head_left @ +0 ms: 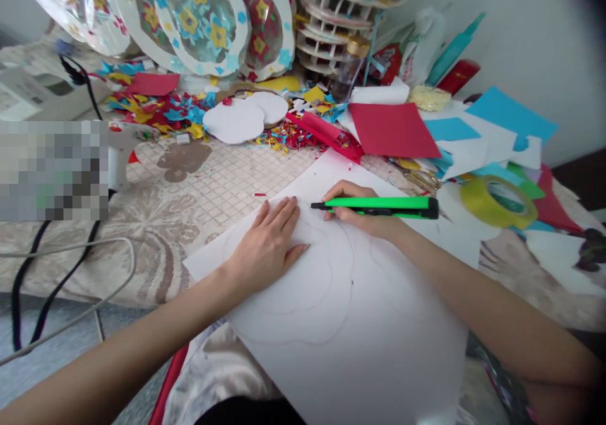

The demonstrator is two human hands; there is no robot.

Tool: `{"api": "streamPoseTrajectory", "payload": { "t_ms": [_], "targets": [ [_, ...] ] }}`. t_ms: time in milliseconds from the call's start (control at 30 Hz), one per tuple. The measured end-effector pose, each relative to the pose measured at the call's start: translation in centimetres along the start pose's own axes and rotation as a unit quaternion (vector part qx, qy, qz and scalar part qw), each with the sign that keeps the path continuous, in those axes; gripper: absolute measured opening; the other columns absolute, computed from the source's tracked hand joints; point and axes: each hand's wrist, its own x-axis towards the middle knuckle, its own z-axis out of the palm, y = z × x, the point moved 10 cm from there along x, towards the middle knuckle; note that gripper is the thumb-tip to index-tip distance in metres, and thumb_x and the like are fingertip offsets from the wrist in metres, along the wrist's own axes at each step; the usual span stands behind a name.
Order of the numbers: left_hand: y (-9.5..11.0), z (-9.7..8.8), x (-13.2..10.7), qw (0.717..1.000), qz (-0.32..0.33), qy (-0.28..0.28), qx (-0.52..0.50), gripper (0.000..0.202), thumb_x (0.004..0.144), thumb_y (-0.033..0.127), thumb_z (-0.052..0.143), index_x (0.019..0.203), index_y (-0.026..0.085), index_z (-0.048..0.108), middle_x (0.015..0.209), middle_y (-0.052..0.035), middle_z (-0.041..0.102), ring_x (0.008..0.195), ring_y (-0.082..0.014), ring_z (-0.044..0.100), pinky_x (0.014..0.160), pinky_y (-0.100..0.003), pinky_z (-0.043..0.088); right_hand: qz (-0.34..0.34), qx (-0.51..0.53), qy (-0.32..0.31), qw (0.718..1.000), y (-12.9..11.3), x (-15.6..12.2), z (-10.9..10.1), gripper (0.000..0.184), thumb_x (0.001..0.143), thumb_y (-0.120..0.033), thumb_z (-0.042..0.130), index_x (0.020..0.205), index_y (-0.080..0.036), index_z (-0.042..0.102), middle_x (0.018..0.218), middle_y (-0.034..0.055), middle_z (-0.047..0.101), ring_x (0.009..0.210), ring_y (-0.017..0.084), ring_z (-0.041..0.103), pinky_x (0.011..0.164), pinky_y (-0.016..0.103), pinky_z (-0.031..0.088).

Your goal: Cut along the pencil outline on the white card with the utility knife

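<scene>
Home craft corner, to judge by its furnishings and materials. Indicative features: a worktop [220, 172] dressed in flower-patterned cloth [151, 235], beside a plain pale wall [540, 40]; scattered coloured paper scraps [184, 110]; a roll of yellow tape [473, 199]; a green cutter [379, 206]; and, standing at the rear, flower-decorated panels [201, 21] next to a white tiered stand [334, 17].

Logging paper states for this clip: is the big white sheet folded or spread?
Spread: the white sheet lies open, faint drawn curves visible across it, and the left hand rests on it.
</scene>
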Motion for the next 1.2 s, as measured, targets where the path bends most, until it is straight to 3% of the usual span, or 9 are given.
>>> {"api": "streamPoseTrajectory", "payload": {
  "t_ms": [667, 967, 1100, 1200],
  "targets": [
    [0.0, 0.0, -0.1, 1.0, 0.0, 0.008, 0.006, 0.059, 0.095, 0.041, 0.039, 0.14, 0.002, 0.039, 0.152, -0.0208, 0.034, 0.142, -0.0309, 0.03, 0.116, -0.054, 0.024, 0.001, 0.007, 0.034, 0.999, 0.2, -3.7, -1.1, 0.013, 0.088, -0.022, 0.057, 0.101, -0.02, 0.058, 0.084, 0.0014, 0.071, 0.082, 0.016, 0.069, 0.074, 0.026, 0.053],
    [0.3, 0.0, -0.4, 1.0, -0.013, 0.006, 0.016, 0.06, 0.095, 0.04, 0.038, 0.14, 0.001, 0.04, 0.152, -0.02, 0.034, 0.142, -0.031, 0.03, 0.116, -0.055, 0.024, 0.039, -0.015, 0.111, 0.993, -0.8, -5.7, -0.9, 0.011, 0.087, -0.02, 0.056, 0.097, -0.02, 0.059, 0.082, 0.0016, 0.071, 0.08, 0.016, 0.069, 0.069, 0.025, 0.051],
    [0.5, -0.2, -0.9, 0.999, -0.02, 0.013, 0.022, 0.059, 0.096, 0.041, 0.036, 0.14, 0.002, 0.039, 0.151, -0.0204, 0.034, 0.141, -0.0324, 0.032, 0.114, -0.062, 0.021, 0.046, -0.013, 0.138, 0.989, -0.8, -6.5, -0.8, 0.012, 0.087, -0.019, 0.057, 0.098, -0.02, 0.059, 0.082, 0.0011, 0.071, 0.079, 0.015, 0.07, 0.068, 0.023, 0.051],
    [0.7, -0.5, -1.7, 0.999, -0.031, 0.026, 0.029, 0.056, 0.096, 0.039, 0.035, 0.141, 0.005, 0.039, 0.151, -0.0207, 0.035, 0.14, -0.034, 0.034, 0.111, -0.068, 0.017, 0.033, 0.004, 0.119, 0.992, -1.0, -6.4, -0.3, 0.011, 0.088, -0.022, 0.057, 0.099, -0.019, 0.059, 0.086, 0.0025, 0.071, 0.081, 0.015, 0.069, 0.071, 0.024, 0.051]
  ]
}}
